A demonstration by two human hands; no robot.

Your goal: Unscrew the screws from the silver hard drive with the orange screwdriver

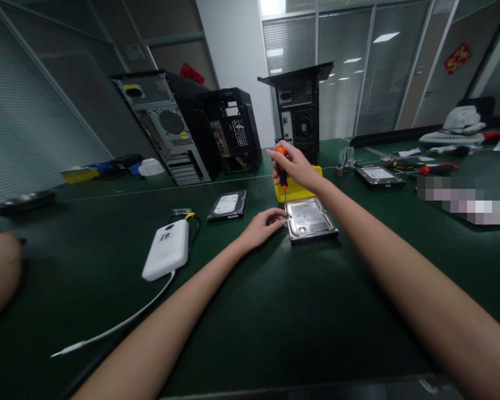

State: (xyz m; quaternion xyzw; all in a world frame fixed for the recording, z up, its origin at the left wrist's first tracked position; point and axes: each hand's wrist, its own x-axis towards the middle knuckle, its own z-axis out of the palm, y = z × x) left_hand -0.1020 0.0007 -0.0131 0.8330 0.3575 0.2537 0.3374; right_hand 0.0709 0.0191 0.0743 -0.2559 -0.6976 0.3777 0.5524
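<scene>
In the head view, a hard drive [310, 215] with a silver metal cover lies flat on the green table. My right hand [292, 164] is wrapped round the orange and black handle of a screwdriver [284, 187], held upright. Its tip meets the left edge of the drive's cover. Close beside that tip is my left hand [265, 226], with thumb and fingers drawn together at the drive's left side. Whatever is between those fingertips is too small to make out. A yellow open case [296, 190] stands right behind the drive.
A second hard drive [228, 205] and a white power bank [166, 250] with a cable lie to the left. Computer cases [170, 125] stand behind. Another drive [379, 176] and pliers [439, 169] lie right. Another person's hand [0, 272] shows at the left edge.
</scene>
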